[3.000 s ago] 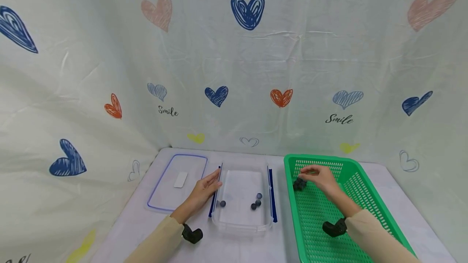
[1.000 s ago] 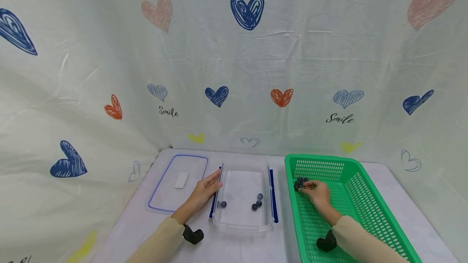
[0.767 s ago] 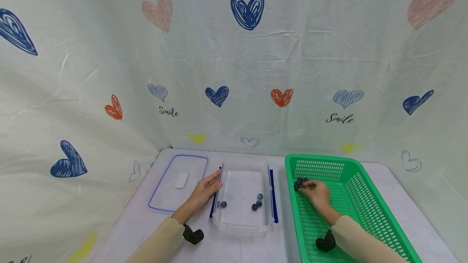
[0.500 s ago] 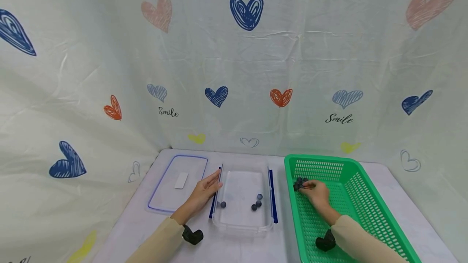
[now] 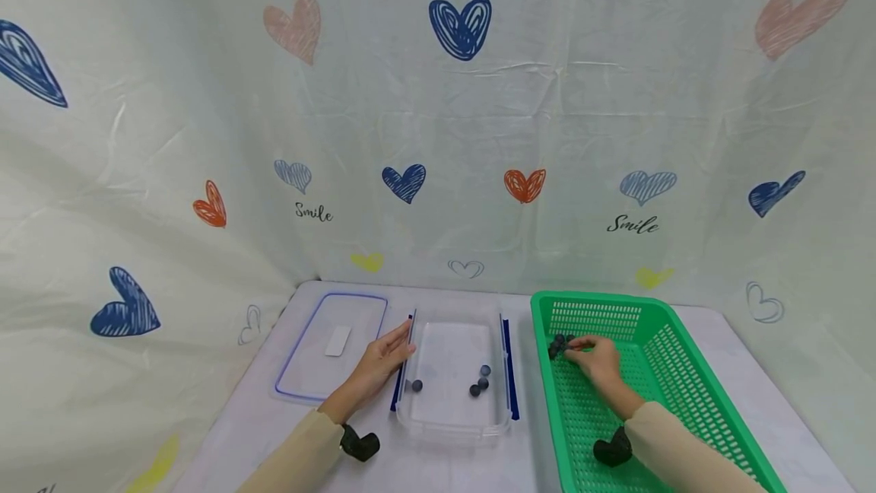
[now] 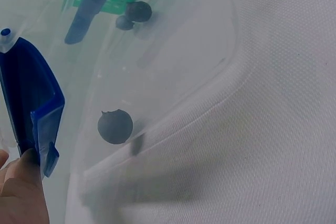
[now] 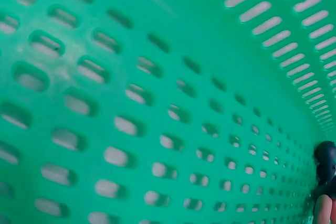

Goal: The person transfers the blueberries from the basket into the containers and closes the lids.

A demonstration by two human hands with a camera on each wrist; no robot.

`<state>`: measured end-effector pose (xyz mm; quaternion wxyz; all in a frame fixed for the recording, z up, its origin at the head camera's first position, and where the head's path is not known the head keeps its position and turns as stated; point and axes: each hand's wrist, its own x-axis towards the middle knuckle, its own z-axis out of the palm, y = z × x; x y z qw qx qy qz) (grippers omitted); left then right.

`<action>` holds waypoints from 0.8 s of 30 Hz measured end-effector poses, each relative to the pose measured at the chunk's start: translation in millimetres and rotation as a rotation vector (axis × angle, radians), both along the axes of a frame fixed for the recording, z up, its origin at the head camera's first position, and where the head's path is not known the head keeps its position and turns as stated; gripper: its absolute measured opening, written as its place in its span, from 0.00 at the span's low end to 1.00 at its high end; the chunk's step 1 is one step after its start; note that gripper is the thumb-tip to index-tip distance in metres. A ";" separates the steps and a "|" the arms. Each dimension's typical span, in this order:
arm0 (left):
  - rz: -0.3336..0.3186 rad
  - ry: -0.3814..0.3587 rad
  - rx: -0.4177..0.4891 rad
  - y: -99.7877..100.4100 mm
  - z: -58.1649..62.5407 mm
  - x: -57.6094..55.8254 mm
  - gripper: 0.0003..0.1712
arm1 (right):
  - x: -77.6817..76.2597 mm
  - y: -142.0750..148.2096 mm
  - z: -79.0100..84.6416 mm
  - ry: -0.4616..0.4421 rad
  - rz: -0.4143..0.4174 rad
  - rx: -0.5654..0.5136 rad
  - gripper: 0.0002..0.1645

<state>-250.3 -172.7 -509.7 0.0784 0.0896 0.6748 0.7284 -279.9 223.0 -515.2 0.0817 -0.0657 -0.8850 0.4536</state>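
Lower now, right hand [image 5: 598, 361] touches blueberries [image 5: 559, 341], grip unclear; left hand [image 5: 374, 365], straight-fingered, touches box [image 5: 453, 427]

A white table [image 5: 448, 470] carries a clear lid [image 5: 308, 360] with a blue rim, lying flat near the far left corner, a white rectangular patch [image 5: 338, 341] at about its middle. Beyond the far edge of the table hangs a pale, creased sheet [image 5: 582, 120], running on past the left edge too. Printed hearts [image 5: 404, 182] in blue, red, pink and yellow dot it, with "Smile" lettering [image 5: 633, 224] twice above the far edge.
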 end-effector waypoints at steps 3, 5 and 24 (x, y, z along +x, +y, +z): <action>-0.008 -0.006 0.003 0.3 6.7 2.4 0.35 | 0.1 1.2 2.7 -0.007 0.009 -0.003 0.11; -0.021 -0.011 0.000 0.4 12.4 4.7 0.35 | 0.9 1.3 5.0 -0.017 0.018 -0.008 0.11; -0.014 0.014 -0.046 -2.0 -3.4 -1.9 0.36 | 6.1 0.2 33.1 -0.005 0.076 0.000 0.11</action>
